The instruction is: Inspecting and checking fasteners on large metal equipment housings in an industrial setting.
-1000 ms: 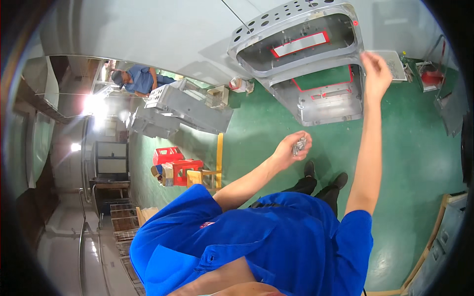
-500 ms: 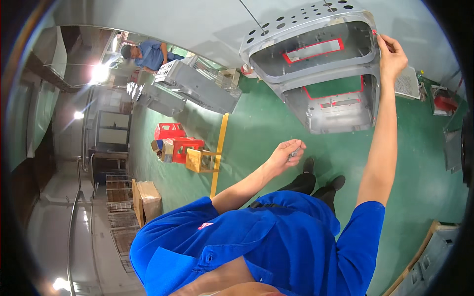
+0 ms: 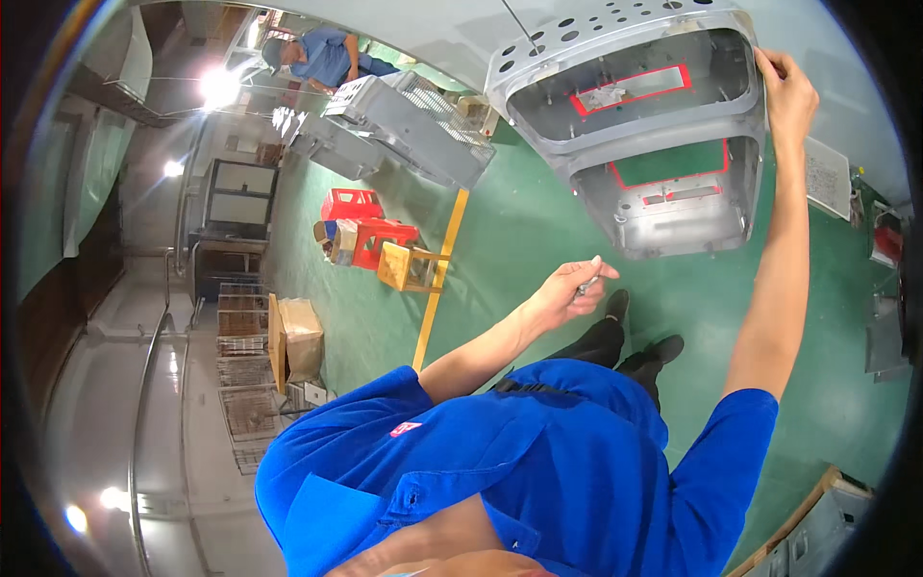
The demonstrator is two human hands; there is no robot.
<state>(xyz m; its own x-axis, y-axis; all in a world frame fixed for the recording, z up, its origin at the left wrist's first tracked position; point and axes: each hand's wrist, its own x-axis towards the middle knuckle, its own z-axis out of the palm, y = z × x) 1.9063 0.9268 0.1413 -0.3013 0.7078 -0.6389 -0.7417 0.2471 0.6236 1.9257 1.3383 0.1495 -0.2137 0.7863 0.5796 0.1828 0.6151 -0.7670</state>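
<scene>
A large grey metal housing [image 3: 635, 139] hangs on thin wires, with round holes along its top, two big openings and red-edged cut-outs. At its right rim my right hand [image 3: 790, 101] is raised, thumb and fingertips pressed together against the edge. What those fingertips pinch, if anything, is hidden. Lower and to the left, my left hand [image 3: 569, 291] is held in front of my body with its fingers curled. Small shiny metal pieces [image 3: 585, 287] show between them; their exact kind is too small to tell. The left hand is apart from the housing.
Another grey housing [image 3: 413, 125] stands at the far left, near a person in a blue shirt [image 3: 322, 58]. Red stools [image 3: 380, 240] and a wooden stool [image 3: 409, 267] stand by a yellow floor line [image 3: 444, 288]. Grey parts [image 3: 827, 529] lie at lower right.
My view has shifted, so the surroundings appear further right. My left fingers have loosened and the forefinger stretches out more. The red spot at my right fingertips no longer shows.
</scene>
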